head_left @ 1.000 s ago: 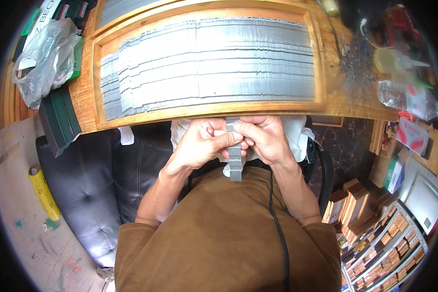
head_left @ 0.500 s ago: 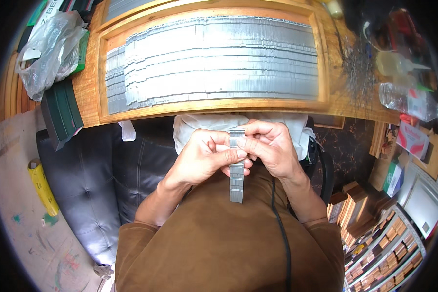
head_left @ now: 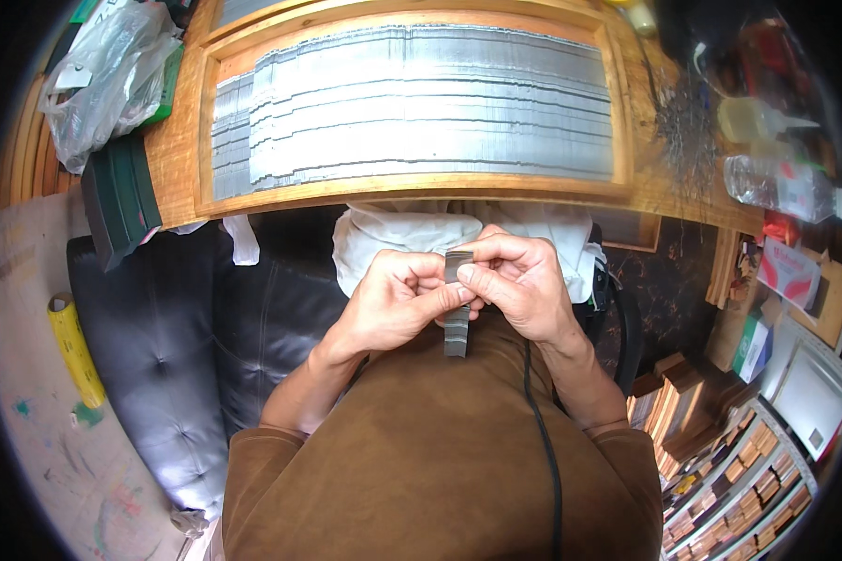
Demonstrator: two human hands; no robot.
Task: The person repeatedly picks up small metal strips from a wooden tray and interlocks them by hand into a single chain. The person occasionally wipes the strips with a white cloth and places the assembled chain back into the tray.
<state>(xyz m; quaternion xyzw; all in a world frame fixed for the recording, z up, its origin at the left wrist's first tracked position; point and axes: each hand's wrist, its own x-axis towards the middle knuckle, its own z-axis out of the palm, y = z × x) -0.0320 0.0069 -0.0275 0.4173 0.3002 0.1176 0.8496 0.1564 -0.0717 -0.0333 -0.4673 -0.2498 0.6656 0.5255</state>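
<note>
Between my two hands, in front of my chest, is a narrow grey stack of thin strips, standing roughly lengthwise toward me. My left hand pinches it from the left, its thumb laid across the middle. From the right, my right hand grips the upper part with thumb and fingers. Both thumbs nearly meet over the stack and cover part of it. Beyond my hands, a wooden tray on the table holds long rows of similar thin silvery-grey strips.
A dark green box stands at the table's left edge, near a clear plastic bag. To the right lie loose thin wires, a squeeze bottle and a clear plastic bottle. A black padded seat is at my left.
The stack shows a shorter length below my thumbs and its upper face looks darker. Both hands stay in nearly the same place, still gripping it. The view has shifted slightly.
</note>
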